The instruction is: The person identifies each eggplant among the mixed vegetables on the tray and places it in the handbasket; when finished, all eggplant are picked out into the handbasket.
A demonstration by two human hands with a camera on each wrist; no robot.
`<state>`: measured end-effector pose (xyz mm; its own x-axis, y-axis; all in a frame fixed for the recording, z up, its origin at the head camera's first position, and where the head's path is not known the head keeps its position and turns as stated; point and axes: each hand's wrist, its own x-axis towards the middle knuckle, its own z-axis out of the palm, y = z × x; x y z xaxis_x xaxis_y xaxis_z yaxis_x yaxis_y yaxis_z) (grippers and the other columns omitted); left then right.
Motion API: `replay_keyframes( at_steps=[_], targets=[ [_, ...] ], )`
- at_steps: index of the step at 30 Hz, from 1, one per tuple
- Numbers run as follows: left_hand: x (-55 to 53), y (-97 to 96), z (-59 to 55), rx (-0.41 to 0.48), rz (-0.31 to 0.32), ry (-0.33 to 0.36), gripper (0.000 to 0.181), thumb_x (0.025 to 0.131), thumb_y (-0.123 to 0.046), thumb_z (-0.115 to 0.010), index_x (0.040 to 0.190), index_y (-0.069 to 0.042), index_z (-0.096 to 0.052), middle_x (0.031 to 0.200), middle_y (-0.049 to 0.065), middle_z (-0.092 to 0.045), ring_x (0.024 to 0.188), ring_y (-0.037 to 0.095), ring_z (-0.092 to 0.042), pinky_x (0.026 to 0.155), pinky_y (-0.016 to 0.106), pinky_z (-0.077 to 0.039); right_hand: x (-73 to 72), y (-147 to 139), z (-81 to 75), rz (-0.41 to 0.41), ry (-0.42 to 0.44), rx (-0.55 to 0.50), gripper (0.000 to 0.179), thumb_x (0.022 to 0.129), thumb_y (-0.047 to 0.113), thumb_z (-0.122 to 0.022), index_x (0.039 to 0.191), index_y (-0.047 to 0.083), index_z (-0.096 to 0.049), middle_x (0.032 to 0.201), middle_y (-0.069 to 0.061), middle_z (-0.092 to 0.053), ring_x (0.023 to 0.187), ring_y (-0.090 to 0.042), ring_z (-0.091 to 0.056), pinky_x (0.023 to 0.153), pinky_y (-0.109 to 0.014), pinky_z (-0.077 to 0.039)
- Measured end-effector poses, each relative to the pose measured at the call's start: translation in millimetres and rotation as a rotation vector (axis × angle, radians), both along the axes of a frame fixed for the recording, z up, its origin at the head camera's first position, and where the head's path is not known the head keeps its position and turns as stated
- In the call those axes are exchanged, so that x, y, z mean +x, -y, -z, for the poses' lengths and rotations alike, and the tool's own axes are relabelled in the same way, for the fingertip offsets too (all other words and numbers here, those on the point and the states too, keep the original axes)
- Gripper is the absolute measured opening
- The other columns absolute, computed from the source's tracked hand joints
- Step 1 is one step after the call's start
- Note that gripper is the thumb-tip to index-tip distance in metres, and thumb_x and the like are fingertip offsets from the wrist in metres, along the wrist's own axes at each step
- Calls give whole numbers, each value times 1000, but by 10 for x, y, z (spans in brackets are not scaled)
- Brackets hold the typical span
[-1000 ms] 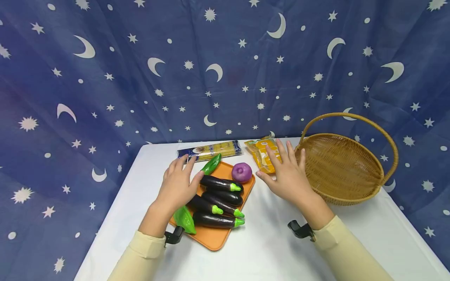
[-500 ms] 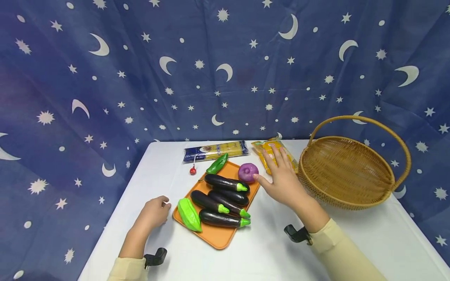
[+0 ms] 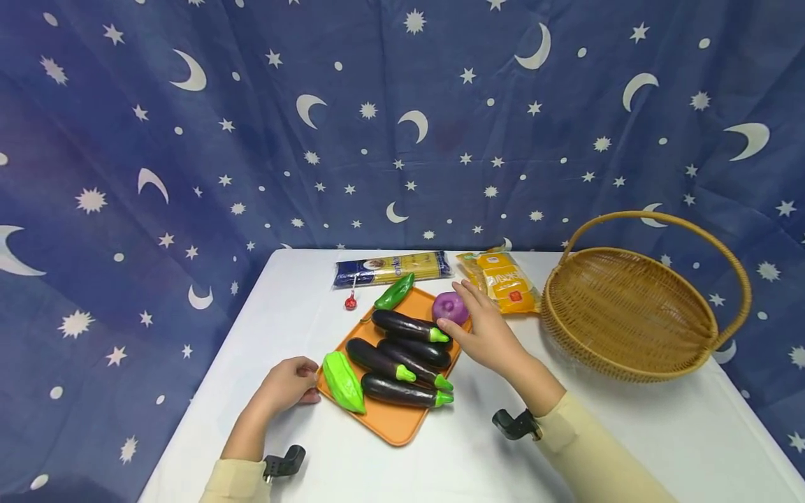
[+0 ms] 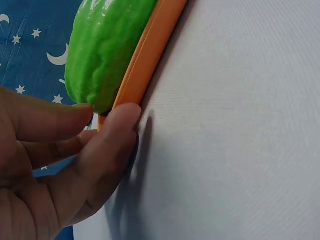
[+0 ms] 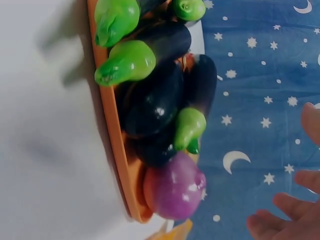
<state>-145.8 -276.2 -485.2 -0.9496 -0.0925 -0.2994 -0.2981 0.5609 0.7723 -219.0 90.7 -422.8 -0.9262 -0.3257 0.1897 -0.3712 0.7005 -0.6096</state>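
An orange tray carries several dark eggplants, a purple onion, a green pepper and a lumpy bright green vegetable. My left hand holds the tray's left corner; in the left wrist view its thumb and fingers are on either side of the orange rim, beside the green vegetable's tip. At the far right end of the tray, my right hand hovers close by the onion, fingers extended and holding nothing. The right wrist view shows its fingers apart from the onion.
Behind the tray lie a pack of spaghetti, a yellow food packet and a red lollipop. To the right stands a wicker basket with a tall handle. A starry blue curtain hangs behind the white table.
My left hand has drawn back from above the tray, lowered to its left and closed in on the corner. The right hand has come down and left, from the yellow packet toward the onion.
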Motion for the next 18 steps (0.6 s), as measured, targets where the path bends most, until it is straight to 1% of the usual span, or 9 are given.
replay_keyframes(
  at_steps=[4,10,14,18],
  targets=[
    [-13,-11,29,9,-2,-4,31,92,-1,-63,121,9,-61,95,12,-61,68,16,-67,64,31,-60,-29,81,34,-29,32,-43,77,93,43,-71,155,13,-37,157,-17,-35,141,-41,-38,110,-63,-36],
    [-25,-38,51,-10,4,-23,33,88,2,-64,120,9,-62,96,13,-59,70,15,-66,63,30,-60,-83,192,112,-46,137,-90,78,90,46,-73,154,15,-39,150,-19,-44,135,-40,-45,107,-61,-41],
    [-29,-46,44,-23,12,-34,34,86,3,-64,119,8,-62,97,13,-58,70,14,-65,62,30,-60,-134,267,191,-52,188,-110,76,89,46,-75,151,15,-43,149,-16,-47,135,-38,-46,110,-60,-39],
    [-46,-31,49,-42,16,-38,35,84,3,-64,119,8,-63,96,12,-57,70,15,-64,61,29,-58,-167,363,252,-65,207,-106,76,87,45,-77,150,14,-46,149,-14,-49,137,-35,-45,112,-57,-37]
  ],
)
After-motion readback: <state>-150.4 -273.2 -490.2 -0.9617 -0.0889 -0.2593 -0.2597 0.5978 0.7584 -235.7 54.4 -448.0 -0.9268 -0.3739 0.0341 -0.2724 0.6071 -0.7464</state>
